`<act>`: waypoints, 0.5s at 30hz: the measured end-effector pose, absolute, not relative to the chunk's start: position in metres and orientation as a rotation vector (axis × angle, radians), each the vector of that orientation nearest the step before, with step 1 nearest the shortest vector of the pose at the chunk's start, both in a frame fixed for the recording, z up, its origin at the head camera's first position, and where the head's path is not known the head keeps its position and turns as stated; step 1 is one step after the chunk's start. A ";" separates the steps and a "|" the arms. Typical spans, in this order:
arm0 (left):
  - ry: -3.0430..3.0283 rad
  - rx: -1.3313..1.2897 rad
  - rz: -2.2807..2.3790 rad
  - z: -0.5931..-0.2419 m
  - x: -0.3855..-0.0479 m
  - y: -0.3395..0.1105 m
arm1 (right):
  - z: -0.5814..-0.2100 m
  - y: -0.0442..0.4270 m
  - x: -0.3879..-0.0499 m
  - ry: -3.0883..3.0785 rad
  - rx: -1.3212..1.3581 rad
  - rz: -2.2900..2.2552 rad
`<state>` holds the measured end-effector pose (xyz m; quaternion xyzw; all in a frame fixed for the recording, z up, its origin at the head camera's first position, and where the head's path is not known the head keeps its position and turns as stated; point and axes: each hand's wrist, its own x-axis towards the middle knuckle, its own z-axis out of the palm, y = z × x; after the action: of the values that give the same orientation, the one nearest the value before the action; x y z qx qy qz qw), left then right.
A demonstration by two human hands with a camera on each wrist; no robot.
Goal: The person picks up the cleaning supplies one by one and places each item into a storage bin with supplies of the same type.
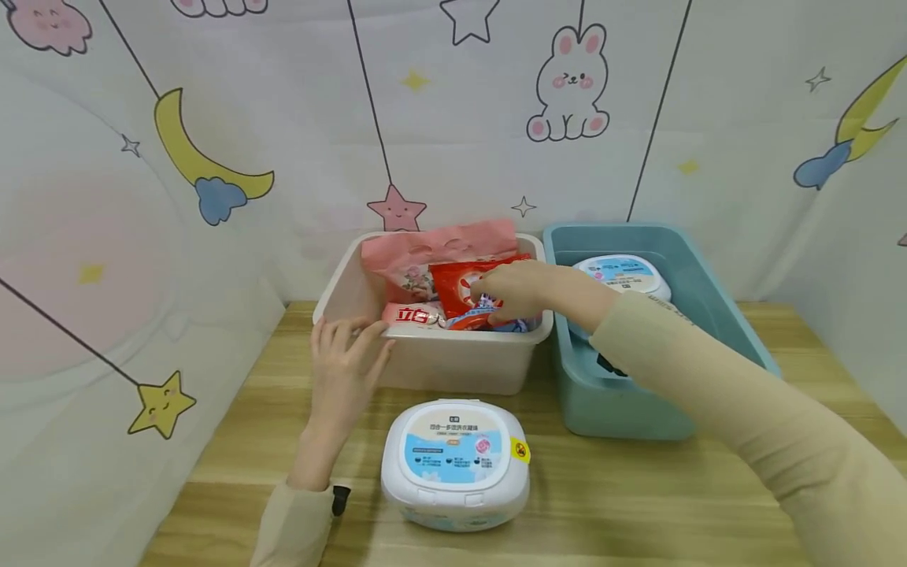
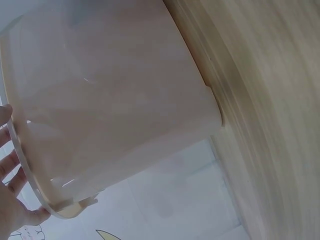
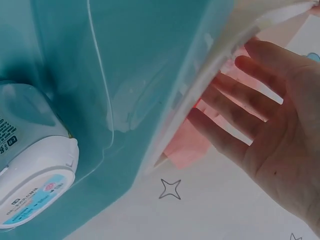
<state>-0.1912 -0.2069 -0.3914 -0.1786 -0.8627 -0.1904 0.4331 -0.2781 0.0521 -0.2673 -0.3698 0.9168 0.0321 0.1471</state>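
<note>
My left hand (image 1: 345,370) touches the near left corner of the white bin (image 1: 453,366), its spread fingers (image 2: 11,162) resting along the rim in the left wrist view. Inside that bin are a pink bag (image 1: 439,244), a red packet (image 1: 453,279), a white packet with red lettering (image 1: 413,313) and a blue-and-red packet (image 1: 471,319). Over the red and blue packets reaches my right hand (image 1: 513,290). In the right wrist view its fingers (image 3: 220,132) are extended and apart, with no object seen in the palm; the fingertips are partly hidden by the bin's rim.
A white lidded tub (image 1: 453,465) with a blue label stands on the wooden table (image 1: 623,504) before the white bin. To the right, a teal bin (image 1: 623,409) holds a similar tub (image 1: 623,272), partly behind my right sleeve. A patterned cloth (image 1: 460,118) hangs behind.
</note>
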 end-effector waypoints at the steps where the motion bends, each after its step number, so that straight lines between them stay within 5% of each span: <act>1: -2.149 -0.441 -0.483 -0.391 -0.191 -0.207 | -0.265 0.052 -0.278 2.644 -1.065 0.089; 15: -2.170 -0.469 -0.478 -0.388 -0.189 -0.208 | -0.254 0.073 -0.267 2.715 -1.033 0.024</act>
<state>-0.1891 -0.2082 -0.3877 -0.1871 -0.8664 -0.1908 0.4219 -0.2670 0.0730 -0.2541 -0.3532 0.9280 0.0081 0.1180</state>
